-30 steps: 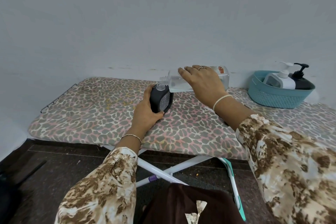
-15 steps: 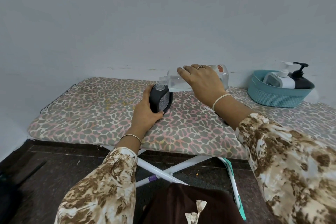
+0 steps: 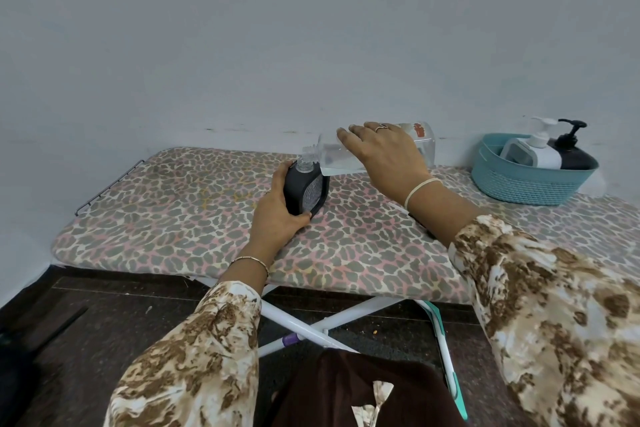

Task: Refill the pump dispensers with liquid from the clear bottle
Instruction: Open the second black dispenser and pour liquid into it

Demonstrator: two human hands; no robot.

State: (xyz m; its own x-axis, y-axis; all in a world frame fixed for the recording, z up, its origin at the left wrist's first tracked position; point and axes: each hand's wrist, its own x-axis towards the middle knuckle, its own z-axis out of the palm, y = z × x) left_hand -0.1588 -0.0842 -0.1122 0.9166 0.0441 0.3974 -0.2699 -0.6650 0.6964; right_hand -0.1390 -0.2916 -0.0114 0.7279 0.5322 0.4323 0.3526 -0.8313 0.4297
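While my right hand [image 3: 384, 152] tips the clear plastic bottle [image 3: 346, 156] over the squat black dispenser [image 3: 306, 189] gripped by my left hand [image 3: 277, 215], I'd pour slowly, spout directly above its open neck.

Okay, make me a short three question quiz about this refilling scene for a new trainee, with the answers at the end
1. True or false: the clear plastic bottle is tipped on its side by the right hand.
2. What does the left hand steady?
3. How many pump dispensers sit in the teal woven basket: A one, B two, C four?

Key: 1 true. 2 the black squat dispenser bottle, pump off. 3 B, the white dispenser and the black dispenser.
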